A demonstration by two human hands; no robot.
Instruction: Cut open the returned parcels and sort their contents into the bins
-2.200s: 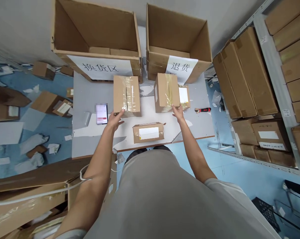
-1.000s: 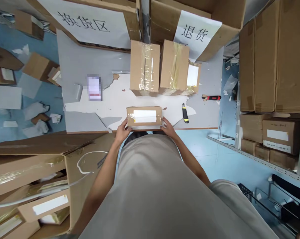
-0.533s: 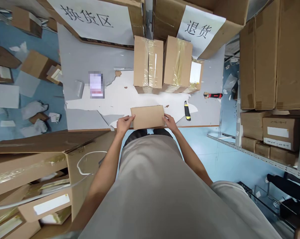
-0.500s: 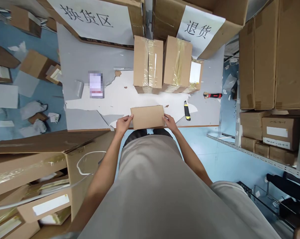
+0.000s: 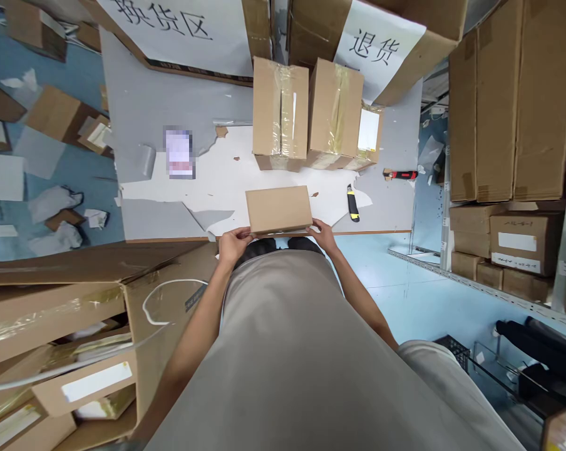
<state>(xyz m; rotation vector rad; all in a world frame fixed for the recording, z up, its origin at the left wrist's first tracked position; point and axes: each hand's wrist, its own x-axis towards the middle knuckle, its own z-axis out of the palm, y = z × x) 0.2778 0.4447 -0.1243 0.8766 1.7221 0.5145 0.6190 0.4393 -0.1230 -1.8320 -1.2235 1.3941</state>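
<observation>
A small plain cardboard box [image 5: 279, 208] is at the table's front edge, right before my body. My left hand [image 5: 233, 244] pinches its near left corner. At the near right corner, the fingers of my right hand [image 5: 323, 236] are closed on the same box. The box's top face looks bare, and its underside is hidden. To the right of it lies a black and yellow utility knife [image 5: 353, 203]. Farther right is a red and black utility knife [image 5: 401, 175].
Two taped boxes [image 5: 280, 113] [image 5: 335, 116] and a smaller labelled one [image 5: 368, 134] stand behind. Large open cartons with paper signs [image 5: 180, 31] [image 5: 379, 47] line the back. A blurred phone-like item [image 5: 180, 153] lies left. A big carton of parcels [image 5: 158, 351] is at lower left.
The box has tilted, its far edge moving away from me, and a thin near side now shows. Both hands have stayed on its near corners. The whole view has shifted slightly.
</observation>
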